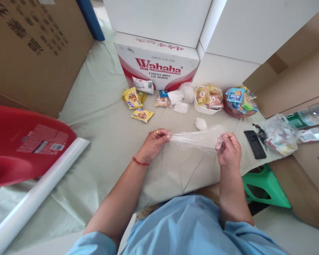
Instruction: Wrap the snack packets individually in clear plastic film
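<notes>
Where the pale cloth (95, 106) stretches well to the left of the grip, a printed cardboard box (42, 35) stands, with a red plastic object (29, 138) nearer the person and a long white roll (50, 187) slanting beside it. Closer in, beyond the left hand and a little to its left, lie yellow snack packets (132, 98), one of them (143, 115) flat and set slightly apart. Behind these, a white packet (143, 85) leans against the Wahaha carton (159, 67).

The left hand (154, 144), a red bracelet at its wrist, pinches the left end of a clear plastic film (194, 139) between thumb and fingers. The film is drawn out between the two hands, above the cloth; whether it is a bag or a sheet, I cannot tell. Just beyond it sits a small white lump (201, 124), and farther off are folded white pieces (180, 107) and a white bowl (207, 110) of wrapped snacks.

The right hand (230, 150) has its fingers closed on the film's bunched right end. Past that hand stands a dark red bowl (232, 111) filled with packets; to its right lie a black phone (255, 144), a filled plastic bag (279, 134) and two bottles (315, 115). A green stool (266, 186) shows lower down, right of the forearm.
</notes>
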`<state>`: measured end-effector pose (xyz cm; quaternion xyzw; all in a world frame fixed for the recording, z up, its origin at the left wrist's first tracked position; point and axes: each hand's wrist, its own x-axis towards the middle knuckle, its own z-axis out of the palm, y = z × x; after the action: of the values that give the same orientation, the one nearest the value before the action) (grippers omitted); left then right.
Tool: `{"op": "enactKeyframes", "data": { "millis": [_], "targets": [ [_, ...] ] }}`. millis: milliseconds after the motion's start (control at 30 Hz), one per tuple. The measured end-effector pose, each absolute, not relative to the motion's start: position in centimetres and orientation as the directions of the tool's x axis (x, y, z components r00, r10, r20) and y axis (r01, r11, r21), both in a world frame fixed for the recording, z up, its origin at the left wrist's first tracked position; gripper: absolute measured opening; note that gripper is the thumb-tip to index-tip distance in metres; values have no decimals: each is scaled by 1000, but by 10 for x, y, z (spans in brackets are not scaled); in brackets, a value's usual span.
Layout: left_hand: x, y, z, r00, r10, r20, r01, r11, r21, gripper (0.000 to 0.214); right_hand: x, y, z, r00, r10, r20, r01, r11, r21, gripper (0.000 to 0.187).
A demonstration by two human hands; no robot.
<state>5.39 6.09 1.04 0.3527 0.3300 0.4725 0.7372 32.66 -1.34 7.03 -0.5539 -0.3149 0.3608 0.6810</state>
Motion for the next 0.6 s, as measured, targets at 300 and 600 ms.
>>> {"op": "enactKeyframes", "data": {
  "millis": [300,600],
  "targets": [
    [62,50,24,396,915,-83,-641,340,688,38,324,-29,68,361,915,-181,-268,-84,-960,39],
    [50,53,18,656,737,-165,-285,443,850,82,330,-24,66,450,880,-153,-235,-49,-971,45]
  ]
}}
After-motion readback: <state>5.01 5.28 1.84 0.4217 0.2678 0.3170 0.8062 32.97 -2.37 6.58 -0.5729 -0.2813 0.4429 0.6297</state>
